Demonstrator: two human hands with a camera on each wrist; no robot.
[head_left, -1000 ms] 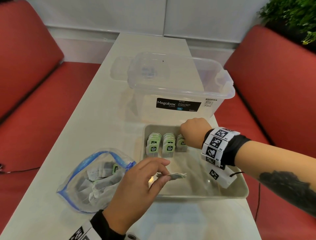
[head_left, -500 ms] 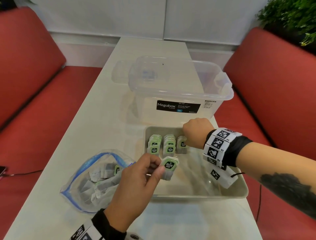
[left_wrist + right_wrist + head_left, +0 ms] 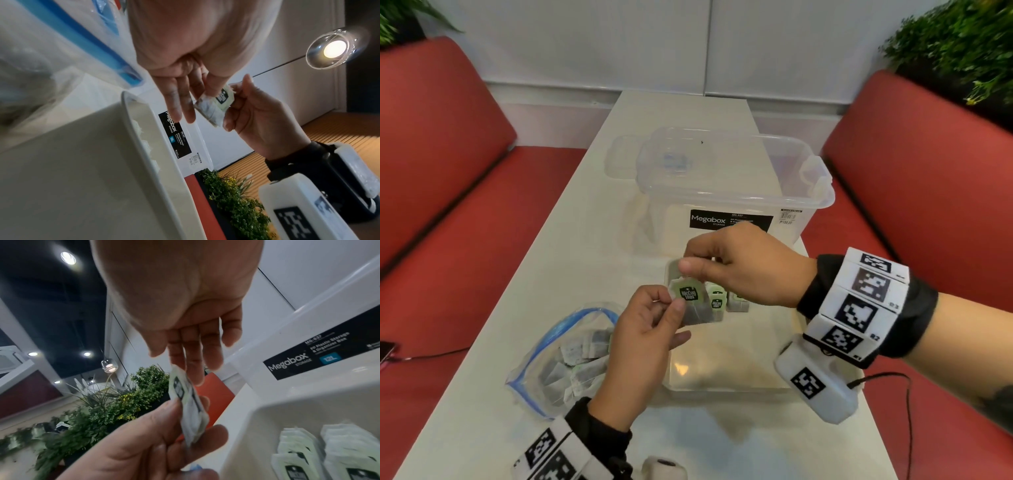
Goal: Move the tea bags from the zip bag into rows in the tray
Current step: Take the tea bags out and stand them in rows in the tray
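One tea bag (image 3: 692, 303) with a green and black tag hangs upright over the near-left corner of the tray (image 3: 722, 389). My left hand (image 3: 672, 308) pinches its left edge between thumb and fingers. My right hand (image 3: 688, 265) pinches its top edge from above. The wrist views show the same tea bag (image 3: 216, 104) (image 3: 190, 404) held between both hands. Three short rows of tea bags (image 3: 717, 303) stand at the tray's far end, partly hidden by the hands. The open zip bag (image 3: 565, 359), with several tea bags inside, lies left of the tray.
A clear Megabox storage box (image 3: 726, 192) stands right behind the tray. The narrow white table (image 3: 571, 260) runs between red benches (image 3: 448, 212). A cable (image 3: 431, 354) crosses the left bench. Plants (image 3: 959, 44) stand behind the right bench.
My right hand left the rows in the tray and came across to take the top of the tea bag. My left hand lifted that bag higher and turned it upright.
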